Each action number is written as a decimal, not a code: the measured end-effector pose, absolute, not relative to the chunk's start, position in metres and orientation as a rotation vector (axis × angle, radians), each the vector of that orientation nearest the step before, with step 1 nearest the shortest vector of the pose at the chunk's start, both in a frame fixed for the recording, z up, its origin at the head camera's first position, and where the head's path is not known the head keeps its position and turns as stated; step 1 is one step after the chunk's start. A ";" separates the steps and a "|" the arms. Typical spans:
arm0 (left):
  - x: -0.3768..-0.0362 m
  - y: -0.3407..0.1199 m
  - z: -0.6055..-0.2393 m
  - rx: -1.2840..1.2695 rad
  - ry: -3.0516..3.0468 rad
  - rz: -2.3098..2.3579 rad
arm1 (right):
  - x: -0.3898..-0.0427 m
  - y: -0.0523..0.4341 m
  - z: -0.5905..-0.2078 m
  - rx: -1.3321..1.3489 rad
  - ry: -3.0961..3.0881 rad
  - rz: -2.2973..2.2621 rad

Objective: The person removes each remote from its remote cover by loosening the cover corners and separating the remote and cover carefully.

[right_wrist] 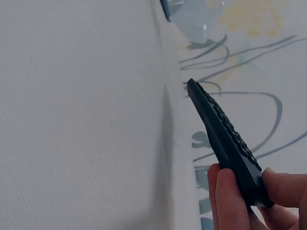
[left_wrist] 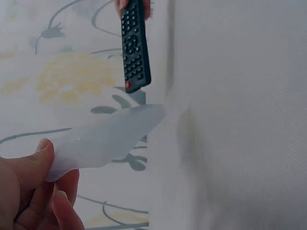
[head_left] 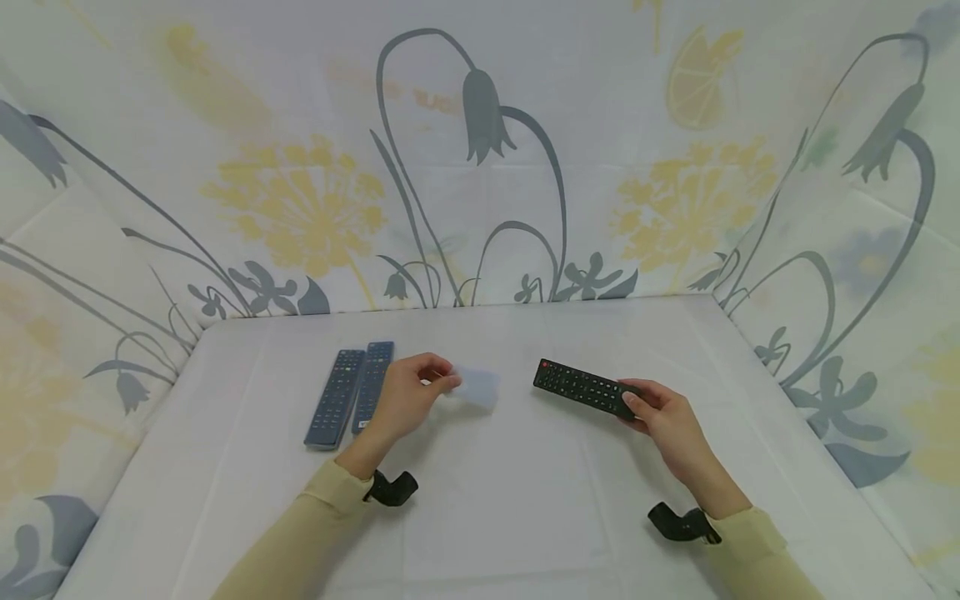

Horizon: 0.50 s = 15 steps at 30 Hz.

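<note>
My right hand grips the near end of a black remote with a red power button, held just above the white table; the right wrist view shows my fingers curled round the black remote. My left hand pinches a thin translucent whitish sleeve between thumb and fingers. In the left wrist view the sleeve hangs limp from my thumb, with the black remote beyond it.
Two grey-blue remotes lie side by side on the table left of my left hand. Floral cloth walls enclose the table at the back and both sides. Black wrist mounts sit under both sleeves.
</note>
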<state>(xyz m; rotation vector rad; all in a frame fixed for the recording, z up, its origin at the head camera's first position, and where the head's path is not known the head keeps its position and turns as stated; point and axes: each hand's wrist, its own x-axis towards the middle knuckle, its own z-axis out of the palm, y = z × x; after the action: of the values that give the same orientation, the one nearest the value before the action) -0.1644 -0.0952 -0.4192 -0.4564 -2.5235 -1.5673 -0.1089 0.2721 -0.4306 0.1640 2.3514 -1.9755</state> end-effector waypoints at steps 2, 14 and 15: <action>-0.166 -0.089 -0.419 -0.481 -2.526 -1.586 | -0.109 0.272 -0.431 0.184 2.343 -1.977; -0.179 -0.055 -0.415 -0.692 -2.574 -1.710 | -0.114 0.273 -0.438 0.348 2.265 -2.015; -0.181 -0.053 -0.414 -0.709 -2.586 -1.728 | -0.114 0.272 -0.439 0.355 2.254 -2.024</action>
<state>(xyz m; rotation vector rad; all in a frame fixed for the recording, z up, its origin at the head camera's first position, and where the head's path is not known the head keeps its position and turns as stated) -0.1808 -0.0529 -0.4144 -0.7094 -2.5855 -1.7279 -0.1144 0.2725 -0.4390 0.3547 2.2538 -2.0240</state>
